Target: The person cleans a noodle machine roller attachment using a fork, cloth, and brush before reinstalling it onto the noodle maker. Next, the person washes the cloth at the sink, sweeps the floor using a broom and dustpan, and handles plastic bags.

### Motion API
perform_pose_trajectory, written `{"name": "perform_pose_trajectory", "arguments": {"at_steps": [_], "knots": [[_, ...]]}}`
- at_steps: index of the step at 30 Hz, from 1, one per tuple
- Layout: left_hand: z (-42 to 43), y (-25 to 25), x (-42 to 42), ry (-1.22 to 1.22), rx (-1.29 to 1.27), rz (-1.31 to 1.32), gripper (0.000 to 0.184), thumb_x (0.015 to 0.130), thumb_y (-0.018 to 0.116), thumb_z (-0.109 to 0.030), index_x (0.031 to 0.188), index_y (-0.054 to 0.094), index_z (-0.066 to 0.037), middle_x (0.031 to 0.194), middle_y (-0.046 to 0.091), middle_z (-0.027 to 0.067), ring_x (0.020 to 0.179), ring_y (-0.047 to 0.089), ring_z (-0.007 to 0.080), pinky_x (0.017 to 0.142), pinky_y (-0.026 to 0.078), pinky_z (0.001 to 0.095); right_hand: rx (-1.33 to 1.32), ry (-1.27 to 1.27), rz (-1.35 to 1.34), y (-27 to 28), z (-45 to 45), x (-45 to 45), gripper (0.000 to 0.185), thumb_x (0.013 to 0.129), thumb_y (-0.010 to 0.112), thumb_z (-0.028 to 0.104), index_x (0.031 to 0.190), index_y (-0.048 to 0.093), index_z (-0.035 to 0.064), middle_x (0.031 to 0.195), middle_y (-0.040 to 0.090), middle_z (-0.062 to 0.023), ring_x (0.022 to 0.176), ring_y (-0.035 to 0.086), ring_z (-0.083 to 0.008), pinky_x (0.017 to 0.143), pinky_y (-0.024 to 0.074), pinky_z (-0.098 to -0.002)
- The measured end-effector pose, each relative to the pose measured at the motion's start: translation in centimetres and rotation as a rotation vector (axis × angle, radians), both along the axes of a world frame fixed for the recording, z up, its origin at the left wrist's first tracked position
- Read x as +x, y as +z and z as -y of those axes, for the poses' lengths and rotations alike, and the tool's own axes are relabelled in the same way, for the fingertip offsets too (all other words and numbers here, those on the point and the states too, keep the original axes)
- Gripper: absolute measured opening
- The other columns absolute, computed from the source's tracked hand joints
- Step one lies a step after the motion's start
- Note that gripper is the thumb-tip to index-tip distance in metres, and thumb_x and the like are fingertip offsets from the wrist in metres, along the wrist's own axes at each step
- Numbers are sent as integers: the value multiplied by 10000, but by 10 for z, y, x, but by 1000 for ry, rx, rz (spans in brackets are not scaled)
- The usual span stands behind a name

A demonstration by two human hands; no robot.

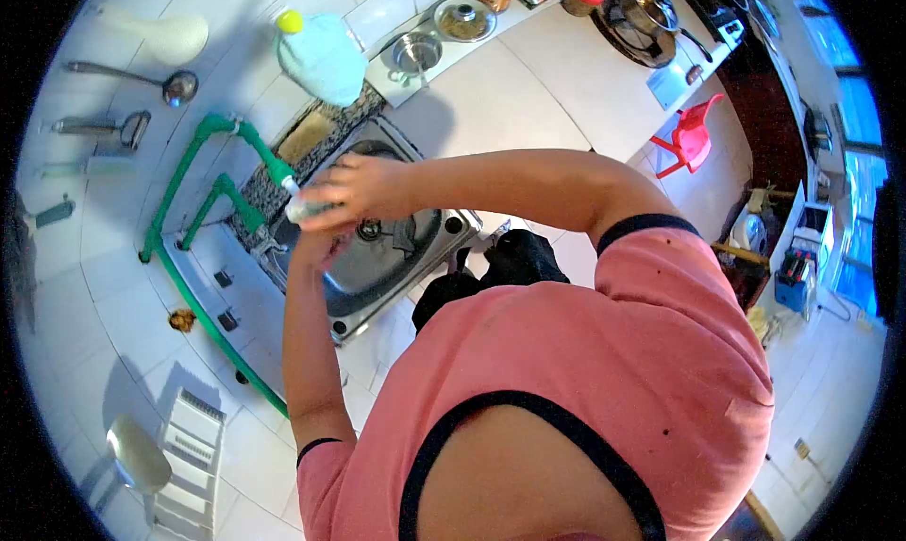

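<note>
Two bare hands meet over a metal sink (370,279), at ten o'clock from the centre.
The right hand (370,190) curls its fingers round a small pale object (302,208), just below the white spout of a green pipe (193,149); the left hand (321,247) is just beneath, partly hidden, so whether it grips cannot be told. A lidded pot (649,8) sits at one o'clock, a red chair (694,137) at two.

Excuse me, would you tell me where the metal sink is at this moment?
In the head view, the metal sink is left of centre, partly hidden behind the person's right hand, with the green pipework to its left.
</note>
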State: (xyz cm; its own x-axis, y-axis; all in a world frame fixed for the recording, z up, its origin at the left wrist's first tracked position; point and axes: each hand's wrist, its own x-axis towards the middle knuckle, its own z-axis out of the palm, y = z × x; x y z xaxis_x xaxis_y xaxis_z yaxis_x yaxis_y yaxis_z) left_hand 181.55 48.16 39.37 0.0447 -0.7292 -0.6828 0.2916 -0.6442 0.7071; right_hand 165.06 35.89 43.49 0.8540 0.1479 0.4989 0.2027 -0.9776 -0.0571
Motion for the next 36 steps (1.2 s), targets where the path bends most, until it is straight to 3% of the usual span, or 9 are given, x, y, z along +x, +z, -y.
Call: {"name": "perform_pose_trajectory", "arguments": {"at_steps": [3,7,16,19,23,27,31,34,36], "knots": [[10,-6,0,-101,1,-87,120,763,649,-131,817,544,-155,676,506,-38,513,409,18,413,276,178,-10,95,97,-26,7,21,556,699,589,209,1222,406,172,1110,516,-136,756,595,-246,671,499,-402],[38,-17,-9,-425,-801,793,202,795,591,-191,943,562,-57,766,609,71,640,578,211,570,467,328,-75,82,-233,-67,26,51,168,683,588,142,831,574,65,665,600,-80,602,618,-242,515,511,-353],[52,12,3,-868,-383,1347,199,764,537,-239,870,605,-86,794,635,152,754,613,343,658,488,434,617,-543,-794,-33,-6,43,121,662,557,115,724,631,42,759,635,-155,696,617,-334,612,487,-426],[60,9,14,-884,-576,1470,174,737,561,-229,839,578,-89,755,635,147,720,622,330,627,485,442,113,-245,-801,-37,3,55,146,689,544,152,686,645,47,754,638,-153,714,626,-314,635,496,-424],[65,17,24,-1017,-737,1548,291,693,640,-280,875,508,-95,720,617,138,698,617,321,580,487,432,879,-544,-827,-18,-10,50,156,676,544,153,719,637,35,696,623,-155,653,614,-322,600,486,-414],[58,33,22,-1128,-699,1667,270,727,615,-247,885,488,-69,709,614,149,689,619,326,566,487,429,919,-465,-746,-11,-16,44,169,638,594,160,729,630,22,671,619,-150,638,615,-305,572,473,-411],[48,30,-3,-756,-533,1771,276,743,624,-193,923,472,-48,731,614,146,667,632,293,556,496,430,1491,-468,-719,-37,1,26,284,648,706,148,878,622,4,730,614,-121,702,602,-221,605,475,-366],[34,37,-43,-100,-46,565,357,721,664,-80,1011,458,-44,807,594,93,650,613,194,540,507,351,1485,-500,-97,-40,-8,-25,541,745,666,177,1222,452,36,833,615,-122,728,590,-167,676,473,-296],[22,20,-73,-129,-170,316,440,712,681,-68,1076,435,-51,872,577,71,680,599,153,543,504,301,1412,-379,-81,-43,-16,-62,512,804,607,150,1272,421,57,861,620,-109,734,586,-143,689,467,-273]]}}
